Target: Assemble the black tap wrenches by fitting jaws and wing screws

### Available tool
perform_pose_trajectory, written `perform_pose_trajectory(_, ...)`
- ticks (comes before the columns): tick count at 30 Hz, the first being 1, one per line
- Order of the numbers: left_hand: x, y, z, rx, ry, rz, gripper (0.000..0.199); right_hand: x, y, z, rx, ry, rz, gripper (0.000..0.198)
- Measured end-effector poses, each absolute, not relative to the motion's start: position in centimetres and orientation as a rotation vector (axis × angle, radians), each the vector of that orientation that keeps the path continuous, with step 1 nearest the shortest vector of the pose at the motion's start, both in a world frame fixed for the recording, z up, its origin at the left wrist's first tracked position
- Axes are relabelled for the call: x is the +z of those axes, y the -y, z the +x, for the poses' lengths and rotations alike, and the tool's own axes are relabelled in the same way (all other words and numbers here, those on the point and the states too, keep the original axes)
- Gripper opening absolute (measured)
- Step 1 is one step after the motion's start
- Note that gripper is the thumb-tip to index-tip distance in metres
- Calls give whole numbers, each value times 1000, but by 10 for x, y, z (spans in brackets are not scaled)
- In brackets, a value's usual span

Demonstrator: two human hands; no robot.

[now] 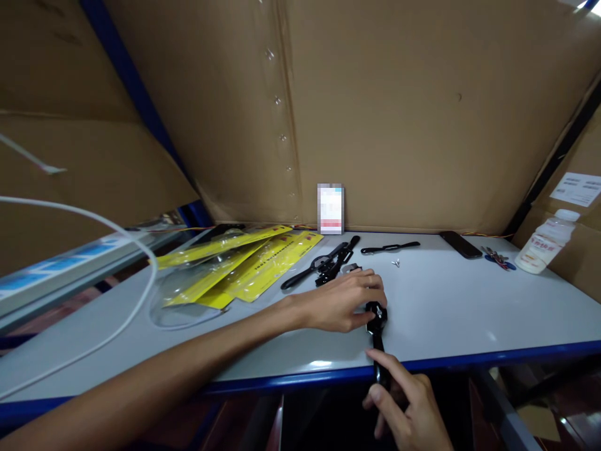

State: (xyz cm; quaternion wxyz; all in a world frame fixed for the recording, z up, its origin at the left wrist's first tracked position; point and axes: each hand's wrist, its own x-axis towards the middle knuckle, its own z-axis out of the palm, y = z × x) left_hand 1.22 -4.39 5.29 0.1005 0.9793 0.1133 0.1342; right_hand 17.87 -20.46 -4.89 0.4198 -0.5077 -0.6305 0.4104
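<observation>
A black two-handled tool with a wider middle, a spokeshave by its shape (377,318), lies across the front edge of the table and points toward me. My left hand (345,302) reaches in from the left, its fingers bent over the tool's far half and thumb pressed on its middle. My right hand (408,407) has its thumb and fingers around the near handle, which juts past the edge. Beyond my left hand lie more black spokeshaves (323,262), partly overlapping. A separate black spokeshave body (389,248) rests farther right, with several small silver screws (396,263) beside it.
Yellow blister packs (277,266) are heaped at the left, near a looping white cable (153,275). A black phone (460,244), a bunch of keys (498,258) and a white bottle (544,244) stand or lie at the right. Cardboard (399,113) walls the back.
</observation>
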Motion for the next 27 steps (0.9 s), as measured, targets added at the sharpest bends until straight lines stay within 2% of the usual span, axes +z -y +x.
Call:
perform_pose_trajectory(4,49,44,14,374,-299,2921,9,-53,203,165,1030,1335,-1227,47)
perform_pose_trajectory(8,42,43,16,419,-349,2913,13,-57,204,155,1006,1256,-1176,47)
perform_pose_trajectory(12,41,45,17,413,-445,2932,12,-67,202,150,828,1339,-1254,42)
perform_pose_trajectory(17,41,50,18,415,-528,2960,36,-73,201,152,659,1439,-1276,33)
perform_pose_trajectory(22,36,54,20,475,-503,2938,32,-72,199,156,648,1576,-1276,30)
perform_pose_trajectory(27,33,58,24,473,-595,2878,20,-75,200,148,585,1449,-1334,32)
